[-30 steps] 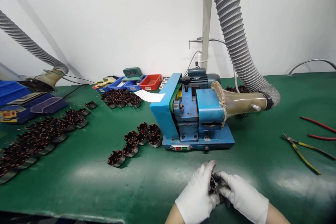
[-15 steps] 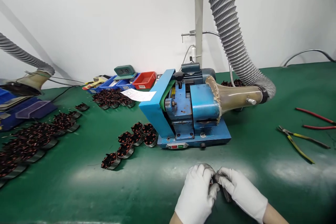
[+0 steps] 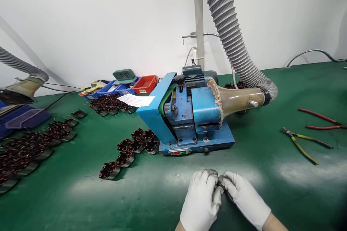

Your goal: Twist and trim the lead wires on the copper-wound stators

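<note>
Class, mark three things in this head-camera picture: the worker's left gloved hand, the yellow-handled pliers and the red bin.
Left gloved hand [image 3: 200,195]: head view, back of the hand.
Yellow-handled pliers [image 3: 291,133]: head view, pivot where the handles meet.
Red bin [image 3: 142,90]: head view, front wall.

Dark part [image 3: 217,184], almost entirely hidden

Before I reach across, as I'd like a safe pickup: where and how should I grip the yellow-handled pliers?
Probably by both handles, coming from the near right and squeezing them together from outside. The yellow-handled pliers lie flat with handles splayed toward that side, while the nose points away to the left.
</note>
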A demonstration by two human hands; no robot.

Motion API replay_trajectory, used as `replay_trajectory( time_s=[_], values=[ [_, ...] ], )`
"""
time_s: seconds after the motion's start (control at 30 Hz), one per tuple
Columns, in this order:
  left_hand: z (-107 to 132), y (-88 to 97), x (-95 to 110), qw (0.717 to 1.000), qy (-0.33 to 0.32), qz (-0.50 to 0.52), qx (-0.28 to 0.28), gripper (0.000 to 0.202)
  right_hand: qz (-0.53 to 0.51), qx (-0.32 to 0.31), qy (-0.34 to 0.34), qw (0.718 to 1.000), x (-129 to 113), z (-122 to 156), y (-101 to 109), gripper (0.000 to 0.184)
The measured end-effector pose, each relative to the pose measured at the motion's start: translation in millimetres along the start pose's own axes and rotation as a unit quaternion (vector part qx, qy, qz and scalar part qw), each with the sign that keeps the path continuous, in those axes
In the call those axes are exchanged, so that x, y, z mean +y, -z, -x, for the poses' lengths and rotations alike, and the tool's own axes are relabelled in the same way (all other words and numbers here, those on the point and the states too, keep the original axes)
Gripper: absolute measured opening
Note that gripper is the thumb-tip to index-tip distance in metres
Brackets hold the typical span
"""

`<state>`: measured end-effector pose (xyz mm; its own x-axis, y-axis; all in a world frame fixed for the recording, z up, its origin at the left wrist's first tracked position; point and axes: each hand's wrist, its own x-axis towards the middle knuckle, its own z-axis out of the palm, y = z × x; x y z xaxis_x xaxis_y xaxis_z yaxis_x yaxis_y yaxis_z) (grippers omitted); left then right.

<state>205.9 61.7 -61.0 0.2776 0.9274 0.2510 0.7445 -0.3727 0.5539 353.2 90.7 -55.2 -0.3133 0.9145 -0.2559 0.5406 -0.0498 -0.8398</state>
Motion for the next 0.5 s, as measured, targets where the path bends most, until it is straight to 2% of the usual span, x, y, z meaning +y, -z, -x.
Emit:
replay_trajectory(
  time_s=[0.07, 0.17, 0.33, 0.43, 0.5],
  values=[
    [0, -2.5, 1, 0.999, -0.011, 0.002, 0.030, 0.021, -0.034, 0.024, -0.007, 0.999, 0, -1, -5, 0.028],
    [-1, -4.3, 5, 0.998, 0.007, 0.003, 0.058, 0.020, -0.087, 0.053, -0.024, 0.994, 3, -3, -6, 0.028],
    [-3, -4.5, 10, 0.997, 0.038, 0.021, 0.067, 0.018, -0.139, 0.104, -0.039, 0.984, 7, 0, 18, 0.035],
    [-2, -4.8, 9, 0.996, 0.034, 0.026, 0.072, 0.019, -0.067, 0.149, 0.033, 0.986, 8, 6, 24, 0.025],
    [-2, -5.1, 9, 0.996, 0.028, 0.027, 0.076, 0.019, 0.012, 0.146, 0.113, 0.983, 8, 9, 19, 0.017]
  ],
)
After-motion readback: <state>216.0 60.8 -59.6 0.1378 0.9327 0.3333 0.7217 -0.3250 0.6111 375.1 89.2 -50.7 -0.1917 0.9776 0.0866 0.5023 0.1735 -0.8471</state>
